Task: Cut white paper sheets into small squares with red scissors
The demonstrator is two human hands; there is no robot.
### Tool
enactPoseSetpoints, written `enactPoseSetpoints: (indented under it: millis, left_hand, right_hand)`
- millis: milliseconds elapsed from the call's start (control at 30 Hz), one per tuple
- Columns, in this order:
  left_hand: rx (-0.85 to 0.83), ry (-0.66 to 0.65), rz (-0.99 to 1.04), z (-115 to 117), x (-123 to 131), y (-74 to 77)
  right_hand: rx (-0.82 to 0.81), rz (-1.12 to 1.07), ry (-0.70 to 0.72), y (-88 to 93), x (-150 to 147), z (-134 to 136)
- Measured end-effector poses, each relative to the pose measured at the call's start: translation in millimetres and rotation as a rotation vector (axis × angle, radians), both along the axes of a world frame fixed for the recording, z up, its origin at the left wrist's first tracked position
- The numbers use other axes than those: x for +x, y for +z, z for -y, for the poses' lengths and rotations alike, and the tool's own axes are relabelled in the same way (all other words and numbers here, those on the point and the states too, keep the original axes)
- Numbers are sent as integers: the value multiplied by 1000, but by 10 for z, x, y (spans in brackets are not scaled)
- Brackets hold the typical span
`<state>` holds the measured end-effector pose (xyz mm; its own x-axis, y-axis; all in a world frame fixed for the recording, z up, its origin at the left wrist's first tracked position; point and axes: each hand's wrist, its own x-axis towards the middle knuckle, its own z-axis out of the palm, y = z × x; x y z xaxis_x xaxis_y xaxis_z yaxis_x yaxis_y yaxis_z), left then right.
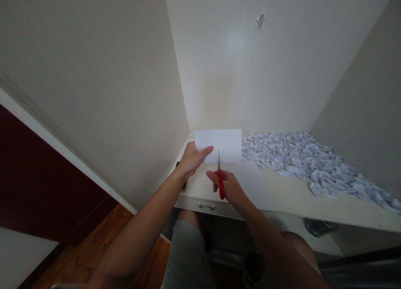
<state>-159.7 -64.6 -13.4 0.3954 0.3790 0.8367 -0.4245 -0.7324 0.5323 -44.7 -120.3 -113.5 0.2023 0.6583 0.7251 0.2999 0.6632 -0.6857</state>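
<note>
My left hand (191,158) pinches a white sheet of paper (227,140) by its left side, thumb on the near face, and holds it up above the desk. In my right hand (228,184) is a pair of scissors (221,184) with red handles, its blades pointing up at the paper's lower edge. Whether the blades touch the paper I cannot tell. Another white sheet (252,182) lies flat on the desk, partly under my right hand and wrist. A dark phone-like object (184,186) lies beside my left wrist, mostly covered by it.
A long heap of crumpled or cut white paper pieces (291,151) spreads along the right of the cream desk (282,188), against the wall. The desk's front has a drawer with a metal handle (206,206). A dark round object (320,227) sits on a shelf below. Walls enclose the desk left, back and right.
</note>
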Motion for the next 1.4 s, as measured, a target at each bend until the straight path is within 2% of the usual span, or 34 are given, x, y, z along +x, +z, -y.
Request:
enactPoseSetpoints:
  millis: [200, 400, 933, 1167, 1400]
  left_hand:
    - [-19, -17, 26, 49, -3, -6]
    - [-9, -15, 5, 74, -30, -9]
    - [-24, -28, -15, 48, -30, -31]
    - [-7, -24, 11, 14, -20, -61]
    - [-7, -4, 10, 19, -30, -55]
  right_hand:
    - [-1, -21, 23, -36, -67, 68]
    - [23, -34, 34, -95, -90, 21]
    - [-6, -101, 39, -66, -83, 29]
    - [-19, -203, 131, -51, -132, 61]
    - [15, -184, 107, -84, -141, -3]
